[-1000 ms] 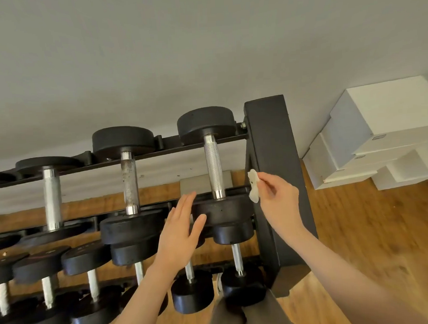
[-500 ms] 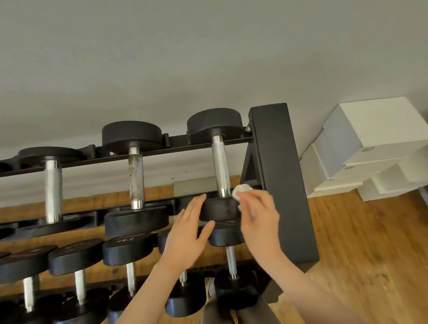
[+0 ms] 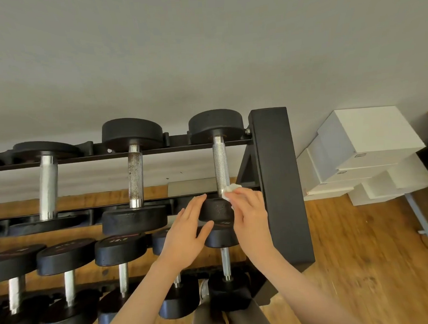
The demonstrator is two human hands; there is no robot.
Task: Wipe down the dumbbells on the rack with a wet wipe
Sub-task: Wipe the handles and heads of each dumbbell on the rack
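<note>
A black dumbbell rack (image 3: pixel 279 183) holds two tiers of black dumbbells with steel handles. The rightmost top dumbbell (image 3: pixel 221 166) lies front to back, its near head (image 3: pixel 216 208) between my hands. My right hand (image 3: pixel 250 217) holds a crumpled white wet wipe (image 3: pixel 230 189) against the top right of that near head, beside the handle's base. My left hand (image 3: pixel 189 230) rests with straight fingers on the head's left side. Further top-tier dumbbells (image 3: pixel 134 176) and lower-tier ones (image 3: pixel 121 251) stretch to the left.
White boxes (image 3: pixel 366 154) are stacked on the wooden floor (image 3: pixel 362 265) right of the rack, against the grey wall. A thin metal leg and a cable (image 3: pixel 424 225) stand at the far right. My legs show below the rack's lower tier.
My right hand brought the wipe from beside the rack's upright leftward onto the near head of the rightmost top dumbbell. My left hand stayed on that head's left side.
</note>
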